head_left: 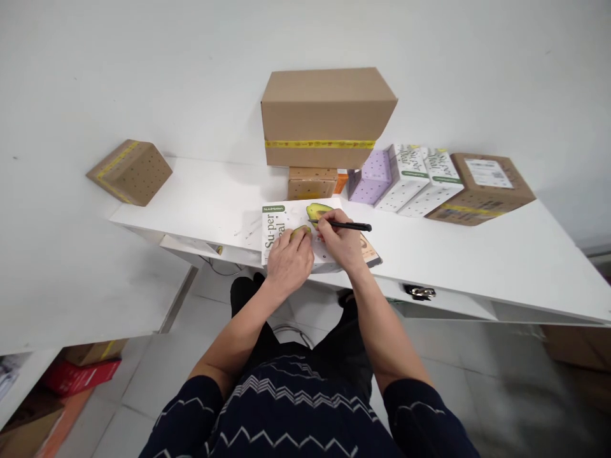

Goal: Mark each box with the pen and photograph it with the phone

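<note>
A white printed box [327, 245] with avocado pictures and the words "Su-per" lies on the table's front edge. My left hand [290, 259] rests on its top face, palm down with the fingers laid out over an avocado picture. A slim black pen [351, 225] is gripped in my right hand [341, 240], slanting out to the right. The pen's tip end points at the larger avocado picture, near the box's far edge; whether it touches the surface I cannot tell.
A large brown carton [324, 121] sits behind the box on a smaller carton [311, 184]. To the right stand a purple box [371, 178], two white boxes [405, 181] and a labelled carton [482, 191]. Another carton [136, 173] is at left. A metal latch [421, 292] marks the front edge.
</note>
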`<state>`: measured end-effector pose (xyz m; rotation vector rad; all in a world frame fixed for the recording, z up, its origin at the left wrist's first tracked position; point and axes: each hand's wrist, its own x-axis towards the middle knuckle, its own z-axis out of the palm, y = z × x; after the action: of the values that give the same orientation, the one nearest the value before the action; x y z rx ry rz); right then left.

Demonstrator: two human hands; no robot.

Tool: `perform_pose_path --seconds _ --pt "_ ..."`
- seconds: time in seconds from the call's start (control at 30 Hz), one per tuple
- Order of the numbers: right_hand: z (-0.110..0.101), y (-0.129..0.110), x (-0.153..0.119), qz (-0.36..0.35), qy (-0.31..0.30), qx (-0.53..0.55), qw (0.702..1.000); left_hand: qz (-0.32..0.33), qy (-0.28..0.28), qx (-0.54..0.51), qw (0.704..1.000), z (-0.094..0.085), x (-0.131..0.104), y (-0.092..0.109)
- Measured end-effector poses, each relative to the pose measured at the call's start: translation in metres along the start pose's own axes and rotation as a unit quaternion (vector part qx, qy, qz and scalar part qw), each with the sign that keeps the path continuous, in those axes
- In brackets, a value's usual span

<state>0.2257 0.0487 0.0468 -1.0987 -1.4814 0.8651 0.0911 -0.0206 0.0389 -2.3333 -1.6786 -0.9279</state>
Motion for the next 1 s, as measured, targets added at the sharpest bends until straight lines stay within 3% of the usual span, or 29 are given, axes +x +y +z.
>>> perform_pose_path --seconds 1.0 --pt "0.002 0.005 0.011 0.011 -0.024 0.011 1.000 0.002 0.000 0.006 1.000 0.002 0.006 -0.001"
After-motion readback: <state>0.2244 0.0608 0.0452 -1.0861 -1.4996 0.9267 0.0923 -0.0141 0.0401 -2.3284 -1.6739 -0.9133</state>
